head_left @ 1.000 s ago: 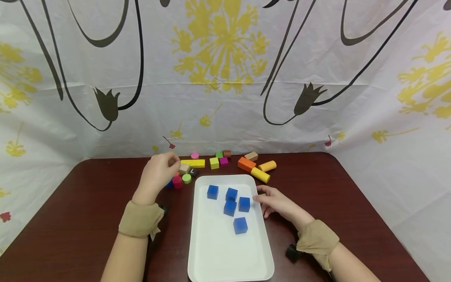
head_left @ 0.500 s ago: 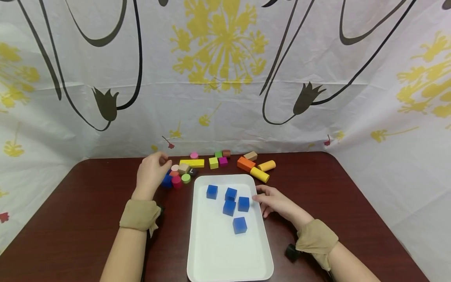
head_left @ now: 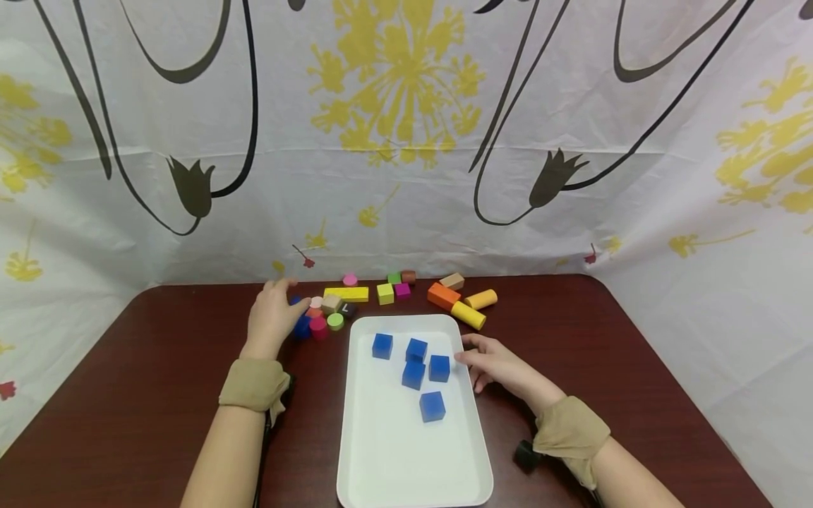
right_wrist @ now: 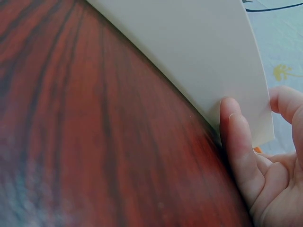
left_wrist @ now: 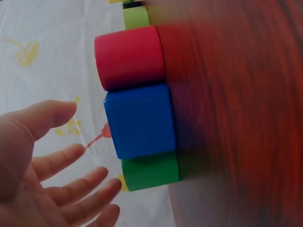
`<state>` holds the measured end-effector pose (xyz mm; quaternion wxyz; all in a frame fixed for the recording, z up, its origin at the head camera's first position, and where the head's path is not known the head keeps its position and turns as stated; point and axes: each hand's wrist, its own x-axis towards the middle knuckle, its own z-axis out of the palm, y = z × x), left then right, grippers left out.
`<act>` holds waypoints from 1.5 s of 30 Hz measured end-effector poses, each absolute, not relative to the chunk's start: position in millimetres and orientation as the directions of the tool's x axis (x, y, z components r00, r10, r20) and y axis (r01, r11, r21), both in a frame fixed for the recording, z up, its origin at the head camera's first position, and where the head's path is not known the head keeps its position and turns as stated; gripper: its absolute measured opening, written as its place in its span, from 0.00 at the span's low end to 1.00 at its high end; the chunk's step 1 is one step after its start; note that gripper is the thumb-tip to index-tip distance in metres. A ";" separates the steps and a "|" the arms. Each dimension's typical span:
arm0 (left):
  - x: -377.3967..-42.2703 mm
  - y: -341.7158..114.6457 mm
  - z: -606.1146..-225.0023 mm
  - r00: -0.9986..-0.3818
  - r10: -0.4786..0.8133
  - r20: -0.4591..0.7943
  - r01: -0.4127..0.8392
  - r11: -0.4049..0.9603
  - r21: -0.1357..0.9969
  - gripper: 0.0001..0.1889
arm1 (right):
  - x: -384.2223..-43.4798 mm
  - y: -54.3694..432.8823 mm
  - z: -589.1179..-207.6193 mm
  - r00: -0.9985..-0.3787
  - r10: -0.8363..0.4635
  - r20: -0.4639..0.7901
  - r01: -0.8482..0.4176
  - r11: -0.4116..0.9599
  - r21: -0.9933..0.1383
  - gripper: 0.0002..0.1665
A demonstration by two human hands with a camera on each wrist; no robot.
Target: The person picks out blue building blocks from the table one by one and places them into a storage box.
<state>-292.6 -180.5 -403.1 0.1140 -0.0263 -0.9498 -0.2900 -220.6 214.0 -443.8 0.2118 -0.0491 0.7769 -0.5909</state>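
In the head view my left hand (head_left: 269, 317) is at the left end of a row of toy blocks, fingers spread and holding nothing. Nearest to it is a blue cube (left_wrist: 139, 122), which sits between a red cylinder (left_wrist: 130, 57) and a green cylinder (left_wrist: 151, 171) in the left wrist view. My right hand (head_left: 498, 363) grips the right side wall of a white tray (head_left: 406, 458), thumb at the rim and other fingers against the outer wall (right_wrist: 189, 52). Several blue cubes (head_left: 432, 407) lie inside the tray, mostly toward its far half.
Along the table's far edge lie a yellow bar (head_left: 346, 294), a lime cube (head_left: 385, 293), an orange block (head_left: 443, 295) and yellow cylinders (head_left: 468, 315). A light-green disc (head_left: 335, 322) lies near the tray's far left corner. A patterned cloth (head_left: 394, 233) hangs behind the dark table (head_left: 159, 395).
My left hand has moved left, away from the middle blocks, and its fingers have spread apart beside the blue cube. My right hand stays at the tray's side.
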 end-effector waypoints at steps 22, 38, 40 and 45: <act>-300.3 -188.7 -412.4 -0.998 0.061 -0.004 0.047 0.809 0.586 0.31 | -220.8 213.2 -445.6 -0.905 -0.325 -0.276 0.176 0.305 -0.936 0.40; -312.2 -185.8 -414.9 -0.997 0.067 -0.025 0.041 0.830 0.556 0.23 | -218.7 214.0 -442.4 -0.906 -0.322 -0.273 0.177 0.298 -0.938 0.40; -311.9 -185.8 -414.2 -0.998 0.050 -0.027 0.026 0.828 0.560 0.22 | -219.5 214.0 -442.8 -0.907 -0.322 -0.271 0.175 0.298 -0.938 0.40; -312.7 -185.8 -414.3 -0.999 0.028 -0.032 0.005 0.825 0.565 0.19 | -220.3 213.6 -443.4 -0.905 -0.323 -0.276 0.179 0.300 -0.937 0.40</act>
